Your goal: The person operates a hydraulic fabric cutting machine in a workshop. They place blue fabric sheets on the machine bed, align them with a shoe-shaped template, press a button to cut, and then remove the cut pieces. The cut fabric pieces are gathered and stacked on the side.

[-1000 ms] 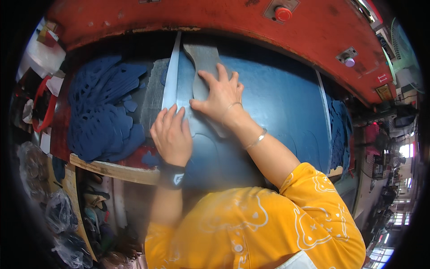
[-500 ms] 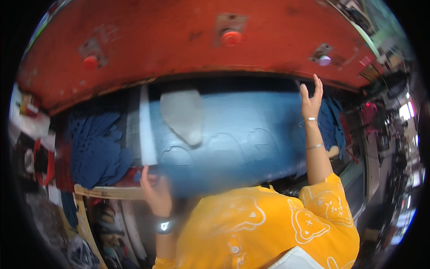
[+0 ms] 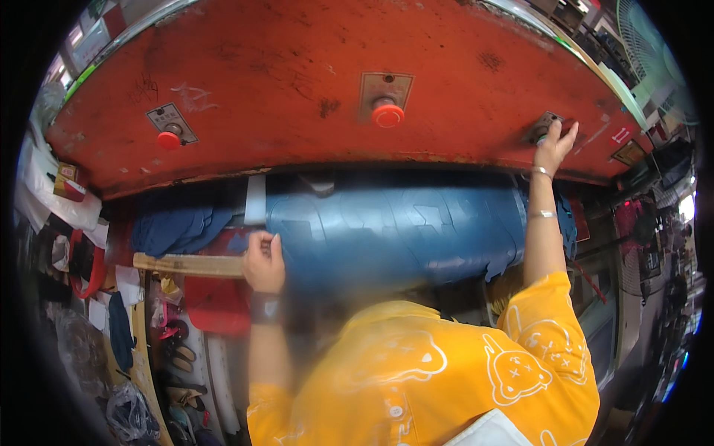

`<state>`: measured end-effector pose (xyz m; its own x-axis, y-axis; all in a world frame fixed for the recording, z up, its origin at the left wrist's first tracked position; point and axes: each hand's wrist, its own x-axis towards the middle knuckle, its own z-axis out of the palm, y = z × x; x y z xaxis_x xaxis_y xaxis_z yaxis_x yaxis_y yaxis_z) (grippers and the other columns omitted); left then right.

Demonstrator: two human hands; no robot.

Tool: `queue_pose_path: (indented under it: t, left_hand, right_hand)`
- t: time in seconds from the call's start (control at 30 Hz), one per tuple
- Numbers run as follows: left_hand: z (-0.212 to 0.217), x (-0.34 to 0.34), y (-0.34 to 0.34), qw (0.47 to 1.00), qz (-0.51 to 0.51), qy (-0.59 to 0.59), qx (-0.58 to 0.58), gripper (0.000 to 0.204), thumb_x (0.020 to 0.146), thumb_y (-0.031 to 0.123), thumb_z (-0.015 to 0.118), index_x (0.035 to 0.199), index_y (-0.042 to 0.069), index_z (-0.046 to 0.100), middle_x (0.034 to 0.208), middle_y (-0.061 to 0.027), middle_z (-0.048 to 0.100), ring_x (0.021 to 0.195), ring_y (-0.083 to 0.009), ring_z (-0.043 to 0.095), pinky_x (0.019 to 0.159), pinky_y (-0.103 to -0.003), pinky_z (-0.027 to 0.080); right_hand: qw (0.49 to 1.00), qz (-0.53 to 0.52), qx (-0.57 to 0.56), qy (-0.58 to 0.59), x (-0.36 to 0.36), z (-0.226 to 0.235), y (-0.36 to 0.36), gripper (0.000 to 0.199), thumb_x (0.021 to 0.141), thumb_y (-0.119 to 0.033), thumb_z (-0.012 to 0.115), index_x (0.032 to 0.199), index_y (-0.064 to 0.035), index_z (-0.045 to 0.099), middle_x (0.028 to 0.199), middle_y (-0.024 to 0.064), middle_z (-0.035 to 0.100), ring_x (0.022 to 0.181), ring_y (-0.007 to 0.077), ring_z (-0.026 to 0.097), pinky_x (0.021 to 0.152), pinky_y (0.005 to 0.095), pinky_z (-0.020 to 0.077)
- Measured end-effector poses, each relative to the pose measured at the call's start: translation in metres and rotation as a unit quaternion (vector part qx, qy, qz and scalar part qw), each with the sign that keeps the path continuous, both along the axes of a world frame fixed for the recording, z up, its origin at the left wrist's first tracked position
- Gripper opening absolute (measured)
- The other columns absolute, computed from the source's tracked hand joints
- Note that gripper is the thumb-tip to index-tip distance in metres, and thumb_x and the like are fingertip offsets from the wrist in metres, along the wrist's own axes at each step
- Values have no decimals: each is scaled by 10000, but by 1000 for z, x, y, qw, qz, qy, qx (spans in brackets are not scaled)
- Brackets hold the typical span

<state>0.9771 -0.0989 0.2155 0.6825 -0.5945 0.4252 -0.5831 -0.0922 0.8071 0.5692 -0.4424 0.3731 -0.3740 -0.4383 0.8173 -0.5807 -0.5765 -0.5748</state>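
My right hand (image 3: 554, 152) reaches up to the round button (image 3: 541, 137) at the right of the red machine front (image 3: 297, 82). Its thumb lies against the button and the fingers are apart, holding nothing. My left hand (image 3: 264, 262) is closed, its fingers curled in beside the left edge of a glossy blue sheet (image 3: 357, 215) and the end of a wooden bar (image 3: 193, 264). Whether anything is in those fingers is hidden. Cut outlines mark the blue sheet. Only the rounded tip of a grey plate (image 3: 320, 187) shows beneath the machine's lower edge.
Two red buttons, a middle one (image 3: 387, 113) and a left one (image 3: 169, 139), stick out of the machine front. Dark blue cut pieces (image 3: 178, 229) are piled left of the sheet, beside a white strip (image 3: 256, 199). A green fan (image 3: 651, 52) stands at the far right.
My right hand has moved up onto the right button. My left hand's fingers have curled in. With the view tilted up, the grey plate has gone mostly out of sight under the machine's edge.
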Motion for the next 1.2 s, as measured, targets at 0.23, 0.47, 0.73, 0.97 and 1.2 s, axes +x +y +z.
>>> queue_pose_path:
  t: [0.23, 0.47, 0.73, 0.97, 1.2]
  left_hand:
    - [20, 5, -27, 999, 11, -18, 46, 159, 896, 210, 612, 846, 71, 555, 662, -71, 597, 593, -230, 608, 572, -343, 464]
    - [28, 7, -25, 997, 10, -28, 78, 174, 911, 237, 584, 868, 75, 538, 680, -88, 607, 612, -268, 618, 585, -381, 462]
    - [25, 10, -26, 994, 12, -57, 95, 197, 930, 242, 571, 870, 58, 535, 671, -92, 590, 599, -237, 596, 580, -355, 454]
    - [12, -2, 0, 995, 7, -31, 94, 189, 929, 230, 570, 877, 52, 535, 659, -91, 584, 585, -224, 591, 569, -345, 448]
    - [5, -31, 70, 991, 5, 23, 131, 183, 908, 228, 584, 844, 68, 524, 662, -97, 598, 595, -269, 596, 568, -380, 439]
  right_hand:
    - [955, -41, 236, 177, -98, -80, 58, 528, 916, -398, 566, 1312, -59, 481, 1266, 175, 519, 1171, 327, 483, 1000, 416, 362]
    - [858, 7, 378, 347, -149, -120, 109, 293, 890, -344, 595, 935, -56, 629, 1005, 115, 598, 988, 301, 546, 862, 409, 403]
    - [859, 11, 320, 401, -143, -126, 119, 336, 863, -382, 618, 933, -53, 610, 997, 100, 578, 977, 313, 532, 861, 427, 387]
    - [758, 44, 488, 432, -136, -92, 133, 453, 815, -448, 658, 807, 5, 645, 843, 166, 586, 868, 353, 566, 770, 411, 445]
    - [860, 191, 280, 382, -5, -26, 169, 501, 789, -286, 706, 1215, -53, 581, 1184, 186, 579, 1163, 329, 510, 1000, 409, 403]
